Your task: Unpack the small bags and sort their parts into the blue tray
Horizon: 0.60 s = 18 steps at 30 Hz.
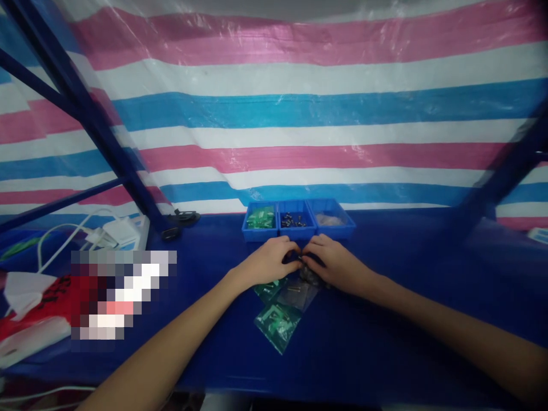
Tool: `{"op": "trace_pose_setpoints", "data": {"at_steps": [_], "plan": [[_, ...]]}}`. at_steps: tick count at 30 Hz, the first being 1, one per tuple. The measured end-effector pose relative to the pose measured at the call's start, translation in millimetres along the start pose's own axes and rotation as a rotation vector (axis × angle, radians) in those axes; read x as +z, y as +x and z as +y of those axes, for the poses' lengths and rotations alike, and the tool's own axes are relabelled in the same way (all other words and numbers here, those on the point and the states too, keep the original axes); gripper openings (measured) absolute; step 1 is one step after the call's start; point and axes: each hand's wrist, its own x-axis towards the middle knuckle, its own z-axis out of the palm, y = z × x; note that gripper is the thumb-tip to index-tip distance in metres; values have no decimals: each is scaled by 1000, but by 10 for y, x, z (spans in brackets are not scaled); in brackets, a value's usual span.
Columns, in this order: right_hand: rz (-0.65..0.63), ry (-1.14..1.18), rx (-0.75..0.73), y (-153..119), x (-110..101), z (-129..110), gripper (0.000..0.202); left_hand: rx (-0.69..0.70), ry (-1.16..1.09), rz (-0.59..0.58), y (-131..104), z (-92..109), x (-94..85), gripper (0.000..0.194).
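Note:
My left hand [270, 260] and my right hand [336, 264] meet fingertip to fingertip over the table, just in front of three blue bins. Both are closed in a pinch around something small, which the fingers mostly hide. Under the right fingers lies a clear plastic bag [309, 276], partly covered. Closer to me is another clear bag [297, 294] with thin metal pieces like screws in it. A green-tinted bag [278, 326] with small parts lies nearest to me, and a second green bag [269, 290] shows beneath the left hand.
The left bin [259, 234] holds green bags, the middle bin [297, 232] small dark metal parts, the right bin [340, 230] clear bags. At left are a power strip [139, 231] with white cables, a red bag [55, 302] and a dark object [185, 216]. Blue frame posts [107, 140] flank the table.

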Motion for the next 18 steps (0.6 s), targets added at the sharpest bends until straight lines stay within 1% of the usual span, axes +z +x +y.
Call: {"op": "trace_pose_setpoints", "data": {"at_steps": [4,11,15,18], "plan": [[-16,9,26,12,12,19,15,-25,-54,5,16,-24,37,13],[-3,72,53,44,-24,14,13,-87,-284,9,14,12,42,8],[14,110,84,54,-38,18,11,-87,-323,23,10,6,34,13],[58,133,81,59,-50,19,8,-79,-324,72,16,12,18,17]]}}
